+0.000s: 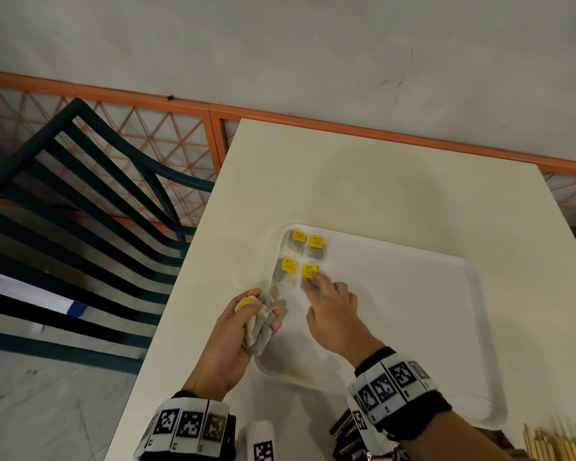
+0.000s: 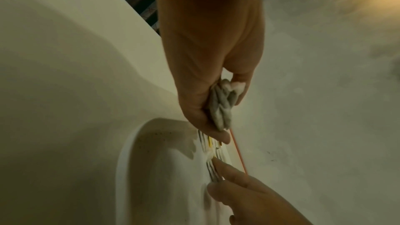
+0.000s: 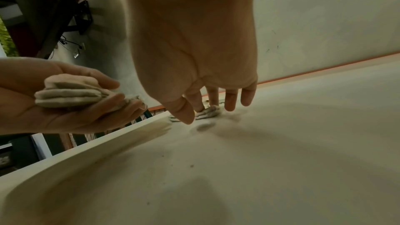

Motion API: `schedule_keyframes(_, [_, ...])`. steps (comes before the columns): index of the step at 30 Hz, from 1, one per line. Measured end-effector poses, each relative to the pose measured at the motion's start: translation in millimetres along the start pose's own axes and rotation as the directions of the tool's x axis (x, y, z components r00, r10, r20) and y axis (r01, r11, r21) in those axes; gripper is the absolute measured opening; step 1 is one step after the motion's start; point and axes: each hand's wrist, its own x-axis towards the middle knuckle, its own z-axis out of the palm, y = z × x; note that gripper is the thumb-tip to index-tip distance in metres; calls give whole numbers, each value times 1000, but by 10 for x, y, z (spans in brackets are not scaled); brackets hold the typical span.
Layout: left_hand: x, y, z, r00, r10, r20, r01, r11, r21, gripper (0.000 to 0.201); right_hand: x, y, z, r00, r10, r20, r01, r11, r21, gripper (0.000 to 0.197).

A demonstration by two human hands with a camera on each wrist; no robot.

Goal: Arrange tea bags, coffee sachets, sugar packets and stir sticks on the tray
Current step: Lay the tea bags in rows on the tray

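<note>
A white tray [image 1: 413, 327] lies on the cream table. Several tea bags with yellow tags [image 1: 298, 251] sit in two rows in its far left corner. My right hand [image 1: 326, 304] reaches over the tray with straight fingers, its fingertips [image 3: 200, 107] pressing the nearest right tea bag [image 1: 310, 272], also visible as the tea bag [image 3: 208, 111] under the fingers. My left hand [image 1: 243, 331] hovers at the tray's left rim and grips a bunch of tea bags [image 1: 258, 327], the same bunch [image 2: 223, 103] and bunch [image 3: 69, 95] in the wrist views.
Brown coffee sachets [image 1: 346, 434] lie at the near table edge beside my right wrist. Wooden stir sticks [image 1: 559, 444] are at the near right corner. A white tagged cylinder [image 1: 260, 440] stands near my left wrist. A dark slatted chair [image 1: 80, 227] is left of the table.
</note>
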Motion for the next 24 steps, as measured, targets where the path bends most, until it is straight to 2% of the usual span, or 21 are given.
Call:
schedule_keyframes(3, [-23,-15,12,1000,-7,8,6,1000,19,23,-32,-31,-13,1000,4,-27,-3,999,49,52])
schedule_keyframes(6, [-44,-33,11,999,31,39,-34,997,64,29,-130,-118,-49,992,13,-129,24,961,275,40])
schedule_keyframes(8, [-54,-55,14,997,61,51,-67,991,117,31,-223,-209,-84,994,43,-102,21,835,550,30])
schedule_keyframes(10, [-64,-70,17,995,71,72,-82,984,157,35,-303,-298,-91,999,38,-26,-8,690,724,19])
schedule_keyframes(15, [-116,-61,23,987,18,158,-38,992,123,41,-327,-315,14,992,104,-67,-10,609,793,7])
schedule_keyframes(17, [-131,-51,10,982,-14,188,-10,991,130,42,-336,-300,30,993,116,-31,-41,571,820,7])
schedule_keyframes(19, [-145,-48,-7,980,-31,198,-4,984,177,43,-361,-283,27,993,112,29,-81,489,869,8])
schedule_keyframes(21, [-149,-42,-27,982,-26,185,-13,978,210,44,-383,-267,9,992,97,83,-115,405,907,10])
schedule_keyframes(24, [-152,-23,-80,988,-3,155,-34,971,237,43,-398,-230,-8,984,123,128,-163,333,929,11])
